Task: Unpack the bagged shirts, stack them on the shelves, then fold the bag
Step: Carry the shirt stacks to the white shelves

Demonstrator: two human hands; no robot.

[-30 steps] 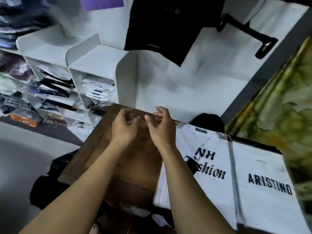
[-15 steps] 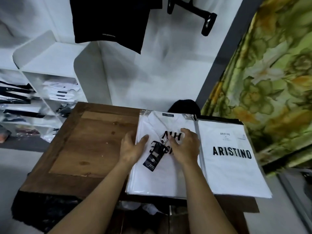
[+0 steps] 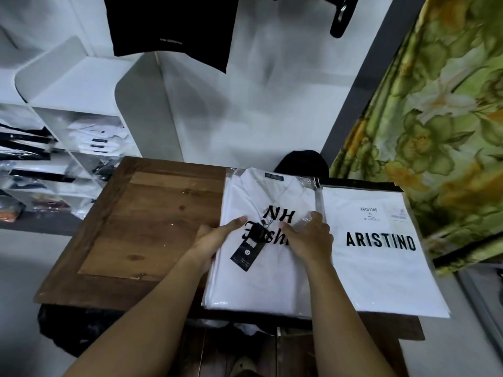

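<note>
A white shirt printed "NH Fashion" (image 3: 261, 284), in a clear plastic bag, tops a small pile on the wooden table (image 3: 141, 227). A dark hang tag (image 3: 246, 253) lies on its chest. My left hand (image 3: 215, 236) grips the pile's left edge, thumb on top and fingers out of sight at the side. My right hand (image 3: 310, 238) rests flat on the print, fingers spread on the crinkled plastic. Beside it on the right lies a second bagged white shirt printed "ARISTINO" (image 3: 381, 273).
White cubby shelves (image 3: 81, 85) with stacked packed shirts stand at the left. A black garment (image 3: 168, 25) hangs above. A green floral curtain (image 3: 435, 118) closes the right side. Black plastic (image 3: 62, 330) droops below the table's left front. A dark rounded thing (image 3: 302, 161) sits behind the shirts.
Both hands came down from mid-air over the bare wood onto the "NH Fashion" shirt. My view swung right and down toward the shirts. Over the last half second the hands barely shifted.
</note>
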